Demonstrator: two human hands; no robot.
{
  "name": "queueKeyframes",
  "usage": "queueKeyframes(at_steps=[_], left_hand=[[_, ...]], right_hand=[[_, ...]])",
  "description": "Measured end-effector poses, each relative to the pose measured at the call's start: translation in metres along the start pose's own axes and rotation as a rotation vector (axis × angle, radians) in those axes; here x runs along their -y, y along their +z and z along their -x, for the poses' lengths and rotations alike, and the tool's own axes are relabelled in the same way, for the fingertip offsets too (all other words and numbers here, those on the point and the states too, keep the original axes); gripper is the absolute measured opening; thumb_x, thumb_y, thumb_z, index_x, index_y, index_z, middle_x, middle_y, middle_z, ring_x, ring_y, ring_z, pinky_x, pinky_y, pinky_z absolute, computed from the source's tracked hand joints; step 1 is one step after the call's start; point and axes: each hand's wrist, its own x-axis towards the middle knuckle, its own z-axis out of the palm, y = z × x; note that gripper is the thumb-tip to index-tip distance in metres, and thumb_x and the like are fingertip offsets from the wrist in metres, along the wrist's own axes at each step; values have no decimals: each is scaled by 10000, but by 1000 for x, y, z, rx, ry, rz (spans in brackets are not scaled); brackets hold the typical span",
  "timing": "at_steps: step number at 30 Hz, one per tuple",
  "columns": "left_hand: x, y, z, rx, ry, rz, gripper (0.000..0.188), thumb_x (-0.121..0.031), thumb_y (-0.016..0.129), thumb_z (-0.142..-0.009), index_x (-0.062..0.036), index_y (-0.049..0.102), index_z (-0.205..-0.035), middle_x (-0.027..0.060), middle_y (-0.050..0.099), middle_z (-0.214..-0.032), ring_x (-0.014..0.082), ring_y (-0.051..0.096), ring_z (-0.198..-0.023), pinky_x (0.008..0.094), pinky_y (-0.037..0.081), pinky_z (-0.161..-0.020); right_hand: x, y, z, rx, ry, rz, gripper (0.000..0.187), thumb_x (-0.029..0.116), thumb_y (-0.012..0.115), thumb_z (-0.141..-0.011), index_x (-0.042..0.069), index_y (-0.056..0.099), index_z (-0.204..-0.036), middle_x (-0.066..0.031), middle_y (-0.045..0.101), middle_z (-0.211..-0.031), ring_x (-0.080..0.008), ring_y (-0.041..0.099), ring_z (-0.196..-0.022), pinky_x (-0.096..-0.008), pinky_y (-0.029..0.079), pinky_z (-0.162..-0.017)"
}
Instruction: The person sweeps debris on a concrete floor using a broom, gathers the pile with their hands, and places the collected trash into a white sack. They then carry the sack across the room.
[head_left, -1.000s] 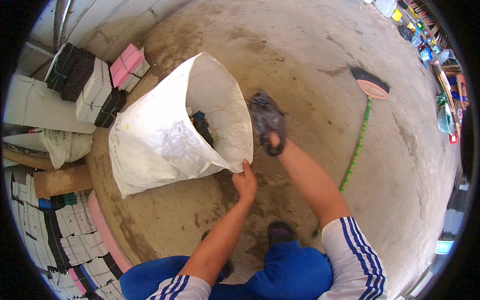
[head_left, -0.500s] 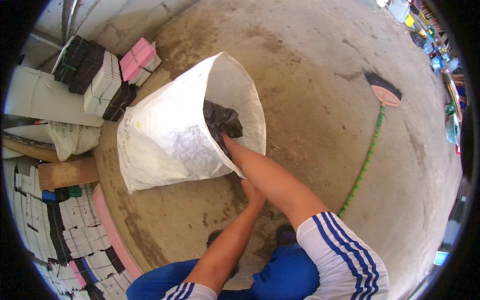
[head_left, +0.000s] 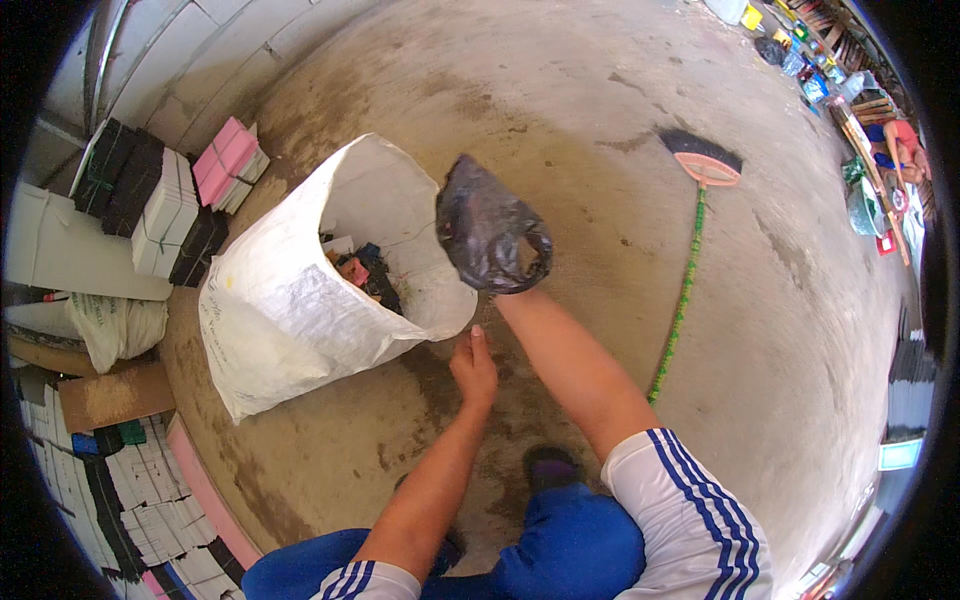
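A large white woven sack (head_left: 290, 290) lies tilted on the concrete floor, its wide mouth turned toward me and to the right. Inside it shows mixed scrap (head_left: 372, 275), dark with bits of pink and white. Close against the sack's lower rim is my left hand (head_left: 474, 368), fingers curled and thumb up at the edge. My right arm reaches forward just right of the mouth, and a crumpled black plastic bag (head_left: 488, 222) hangs in that hand, outside the sack. The bag covers most of my right hand (head_left: 515, 297), so its fingers are hidden.
A broom (head_left: 708, 168) with a green handle lies to the right. Bundled black, white and pink blocks (head_left: 165, 215) stand by the left wall, above a brown board (head_left: 117, 395) and white stacks (head_left: 150, 470). Assorted items (head_left: 815, 85) line the far right, where another person (head_left: 902, 150) appears.
My right hand has come out of the sack, drawing the black plastic bag up and right. Scrap inside the sack now shows. The view has shifted slightly.
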Motion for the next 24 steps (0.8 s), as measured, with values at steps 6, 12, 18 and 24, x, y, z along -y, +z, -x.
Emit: queueKeyframes(at_steps=[6, 12, 18, 24], left_hand=[[36, -15, -26, 90, 296, -435, 573, -468, 569, -1009, 49, 584, -1253, 262, 605, -1258, 381, 568, -1177, 491, 422, -1001], [38, -6, -69, -142, 256, -537, 711, -505, 512, -1028, 78, 455, -1430, 266, 456, -1497, 401, 424, -1392, 466, 318, -1150], [2, -34, -130, -322, 121, 8, 605, -470, 423, -1083, 58, 537, -1354, 246, 609, -1320, 363, 614, -1147, 428, 445, -1003], [-34, -87, -149, -280, 71, 424, 715, -657, 429, -1001, -112, 431, -1464, 107, 586, -1404, 265, 577, -1219, 434, 345, -1047]], right_hand=[[-90, -120, 44, -181, 181, 240, 450, 308, 627, -935, 33, 597, -1290, -146, 637, -1307, -358, 584, -1198, -402, 440, -1052], [-172, -152, 113, 338, 285, 1033, 432, 300, 630, -924, 30, 619, -1262, -160, 661, -1282, -387, 603, -1180, -408, 451, -1038], [-222, -70, 158, -49, 302, 570, 508, 323, 740, -820, 28, 641, -1222, -218, 683, -1188, -445, 629, -1102, -492, 498, -958], [-194, -73, 119, -60, 408, 399, 408, 262, 724, -852, 7, 658, -1164, -250, 681, -1140, -452, 637, -1071, -501, 518, -910]])
